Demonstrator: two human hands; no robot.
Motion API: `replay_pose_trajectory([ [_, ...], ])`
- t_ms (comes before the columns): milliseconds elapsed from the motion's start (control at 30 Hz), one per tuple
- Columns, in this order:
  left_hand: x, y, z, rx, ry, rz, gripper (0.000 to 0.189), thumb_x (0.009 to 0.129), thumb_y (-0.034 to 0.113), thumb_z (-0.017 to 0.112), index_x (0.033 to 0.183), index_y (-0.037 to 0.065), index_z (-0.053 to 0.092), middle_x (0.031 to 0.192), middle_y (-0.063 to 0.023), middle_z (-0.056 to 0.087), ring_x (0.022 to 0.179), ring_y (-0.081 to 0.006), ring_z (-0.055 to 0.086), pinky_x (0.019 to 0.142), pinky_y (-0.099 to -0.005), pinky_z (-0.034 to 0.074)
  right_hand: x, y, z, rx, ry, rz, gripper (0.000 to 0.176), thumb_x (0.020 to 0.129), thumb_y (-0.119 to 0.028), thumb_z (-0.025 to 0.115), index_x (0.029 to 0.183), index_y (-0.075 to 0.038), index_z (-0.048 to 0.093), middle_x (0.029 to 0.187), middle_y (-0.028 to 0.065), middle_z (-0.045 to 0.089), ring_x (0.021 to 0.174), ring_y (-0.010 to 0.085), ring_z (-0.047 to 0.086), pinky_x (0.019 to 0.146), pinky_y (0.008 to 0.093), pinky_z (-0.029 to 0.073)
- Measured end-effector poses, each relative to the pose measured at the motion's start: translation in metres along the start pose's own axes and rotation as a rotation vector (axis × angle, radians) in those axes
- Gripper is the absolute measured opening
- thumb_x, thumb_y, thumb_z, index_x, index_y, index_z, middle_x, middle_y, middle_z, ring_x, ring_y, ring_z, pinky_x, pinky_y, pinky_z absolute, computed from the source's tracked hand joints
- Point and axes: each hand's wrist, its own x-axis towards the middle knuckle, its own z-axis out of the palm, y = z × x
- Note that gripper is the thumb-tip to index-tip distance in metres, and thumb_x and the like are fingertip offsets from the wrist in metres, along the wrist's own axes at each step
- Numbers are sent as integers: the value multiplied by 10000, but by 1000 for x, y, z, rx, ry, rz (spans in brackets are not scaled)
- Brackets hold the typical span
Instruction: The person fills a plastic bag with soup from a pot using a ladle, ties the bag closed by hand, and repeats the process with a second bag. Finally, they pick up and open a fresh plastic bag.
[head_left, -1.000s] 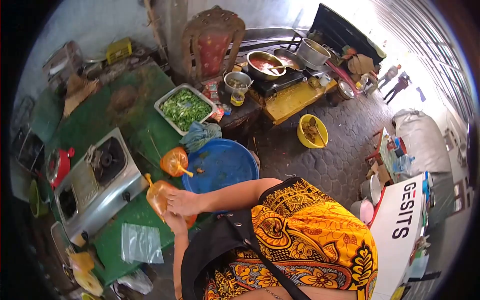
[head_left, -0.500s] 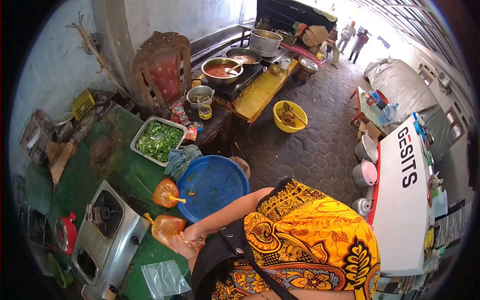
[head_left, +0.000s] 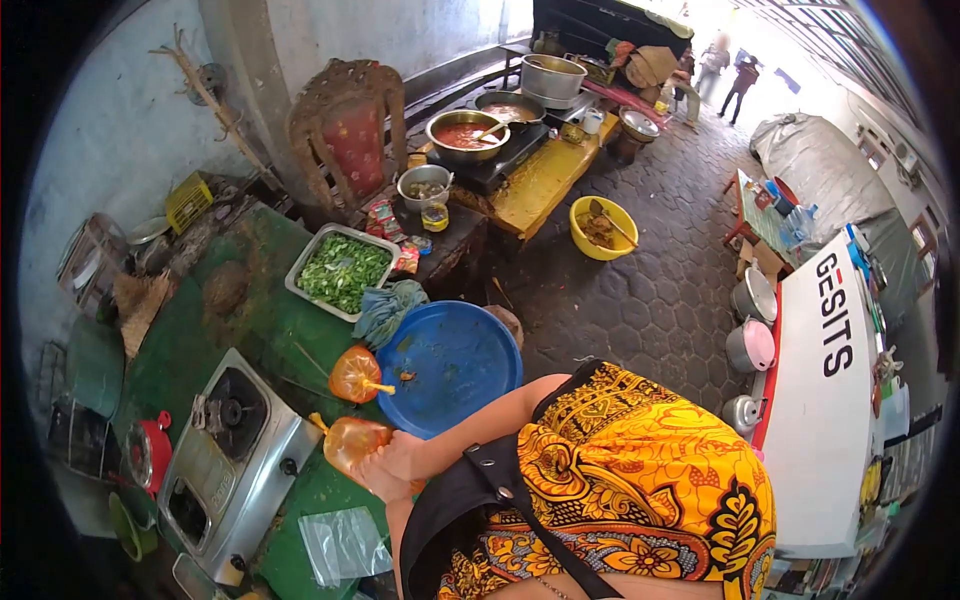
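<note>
My right hand [head_left: 398, 458] is closed on one end of a clear plastic bag [head_left: 352, 444] with orange-red contents. The bag lies at the green table's edge, and a yellow tie shows at its far end. Right below, my left hand [head_left: 388, 487] presses against the right one, closed at the same end of the bag; its fingers are partly hidden. A second plastic bag [head_left: 356, 375] of orange contents, tied with yellow, rests beside the large blue basin [head_left: 455, 350]. An empty clear plastic bag [head_left: 345, 545] lies flat nearer to me.
A gas stove [head_left: 235, 440] stands to the left on the green table [head_left: 180, 345]. Beyond are a tray of chopped greens [head_left: 345, 270], a grey-blue cloth [head_left: 388, 308] and a pot of red sauce [head_left: 468, 137]. A yellow basin [head_left: 600, 245] sits on the paving.
The whole view has shifted, so things appear further right and slightly lower. My hands stay together at the bag; my right hand now covers more of its end.
</note>
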Motion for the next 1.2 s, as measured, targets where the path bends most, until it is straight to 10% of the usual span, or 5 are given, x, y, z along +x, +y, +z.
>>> replay_pose_trajectory([
  [267,-21,-31,23,93,128,199,250,822,269,569,709,46,565,731,-120,527,793,-297,518,951,-498,309,7,31,38,1213,-533,101,88,819,-144,494,869,-110,558,617,21,525,479,126,505,394,291,393],
  [333,-18,-22,10,52,102,84,297,739,323,627,807,37,586,843,-140,565,881,-316,530,940,-503,323,39,47,120,1792,-731,326,182,776,-129,571,948,-103,623,859,45,608,884,171,582,803,365,457],
  [367,-21,-34,14,-27,69,97,356,715,304,640,927,24,579,916,-158,560,940,-331,518,937,-502,325,26,62,132,2271,-1129,229,55,809,-124,540,862,-131,551,599,-36,473,439,70,347,394,219,282],
  [867,-44,-31,-2,-1854,-458,-1548,478,866,528,486,1102,113,512,1037,-61,598,939,-228,567,859,-427,366,-32,4,11,1014,-311,182,198,895,-229,493,833,-54,561,692,52,562,572,128,486,474,277,345],
  [1200,-71,-66,36,-2244,-485,-1337,248,907,193,474,1103,43,496,975,-83,579,917,-240,568,855,-426,412,-54,6,9,696,-207,-123,261,907,-217,450,954,16,556,963,265,581,907,411,565,769,445,451],
])
